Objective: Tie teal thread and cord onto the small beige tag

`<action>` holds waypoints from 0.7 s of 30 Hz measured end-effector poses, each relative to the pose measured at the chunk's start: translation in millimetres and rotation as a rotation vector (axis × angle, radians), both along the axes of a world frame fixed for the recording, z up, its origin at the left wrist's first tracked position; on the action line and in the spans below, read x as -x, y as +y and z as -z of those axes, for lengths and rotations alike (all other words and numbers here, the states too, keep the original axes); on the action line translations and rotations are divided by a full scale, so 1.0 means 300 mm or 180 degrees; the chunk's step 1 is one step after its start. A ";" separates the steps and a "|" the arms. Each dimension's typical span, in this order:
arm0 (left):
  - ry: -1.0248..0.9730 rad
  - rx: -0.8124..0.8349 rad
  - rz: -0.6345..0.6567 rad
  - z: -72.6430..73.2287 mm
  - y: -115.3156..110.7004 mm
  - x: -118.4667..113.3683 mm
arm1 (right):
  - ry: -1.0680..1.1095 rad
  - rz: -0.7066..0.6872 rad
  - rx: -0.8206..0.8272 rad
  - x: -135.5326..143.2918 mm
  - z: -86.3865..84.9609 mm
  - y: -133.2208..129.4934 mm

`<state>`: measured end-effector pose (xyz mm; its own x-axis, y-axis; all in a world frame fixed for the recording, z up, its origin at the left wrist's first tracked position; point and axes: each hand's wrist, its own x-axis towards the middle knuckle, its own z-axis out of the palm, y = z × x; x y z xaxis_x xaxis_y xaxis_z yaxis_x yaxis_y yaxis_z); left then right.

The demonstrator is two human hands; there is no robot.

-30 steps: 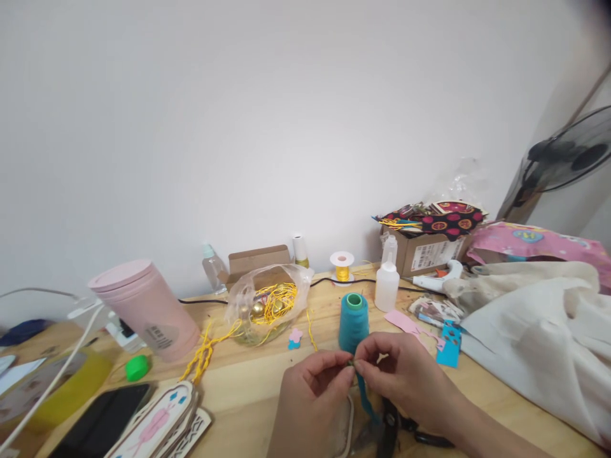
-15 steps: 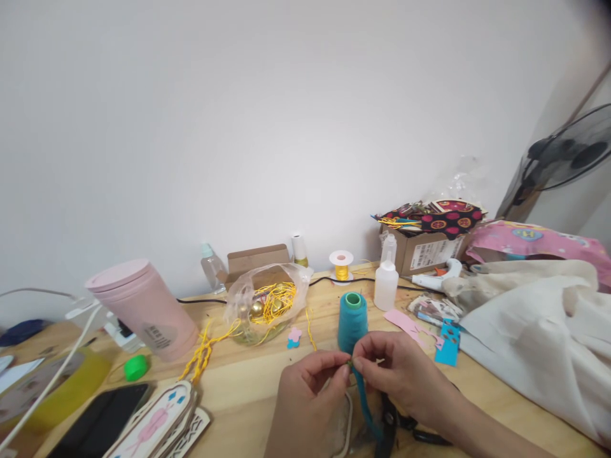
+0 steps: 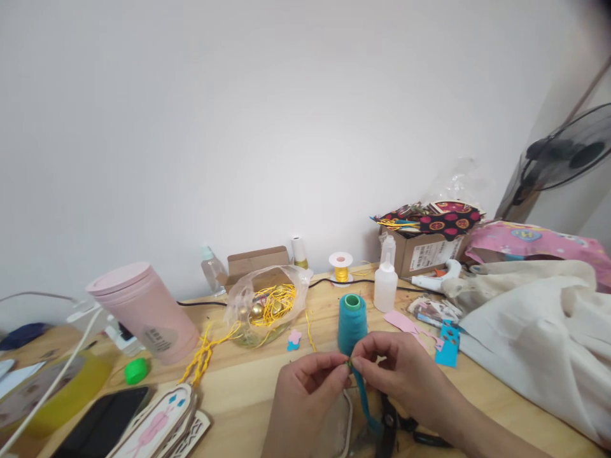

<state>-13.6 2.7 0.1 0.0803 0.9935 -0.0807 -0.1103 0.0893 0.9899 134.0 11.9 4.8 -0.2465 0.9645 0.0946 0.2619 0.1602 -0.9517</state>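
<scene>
My left hand (image 3: 310, 394) and my right hand (image 3: 398, 375) meet fingertip to fingertip just in front of a teal thread cone (image 3: 352, 326). Both are closed in a pinch. A bundle of teal thread (image 3: 363, 397) hangs down from between the fingertips, its top at my right thumb and forefinger. A tiny yellow-green bit shows where the fingertips of my left hand meet it; too small to make out. Under the hands lie a clear tray (image 3: 347, 426) and a black-handled tool (image 3: 387, 426), both partly hidden.
A plastic bag (image 3: 241, 312) of yellow cords and gold bells, a pink tumbler (image 3: 147, 315), a phone (image 3: 102, 423) and wooden tags (image 3: 160, 420) lie left. A squeeze bottle (image 3: 386, 286), blue felt scrap (image 3: 447, 343), full box (image 3: 420, 248) and white cloth (image 3: 539, 343) sit right.
Both hands stay pinched together at almost the same spot, with the teal thread still hanging between them. The whole view has shifted very slightly.
</scene>
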 end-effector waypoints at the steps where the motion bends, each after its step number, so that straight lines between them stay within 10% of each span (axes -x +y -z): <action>1: -0.0029 0.0032 -0.0007 -0.003 0.000 0.000 | -0.0023 -0.0003 -0.0044 -0.001 -0.002 -0.002; 21: -0.0985 0.0314 -0.0041 0.005 -0.002 0.000 | -0.0129 0.0087 -0.0677 -0.006 -0.026 -0.013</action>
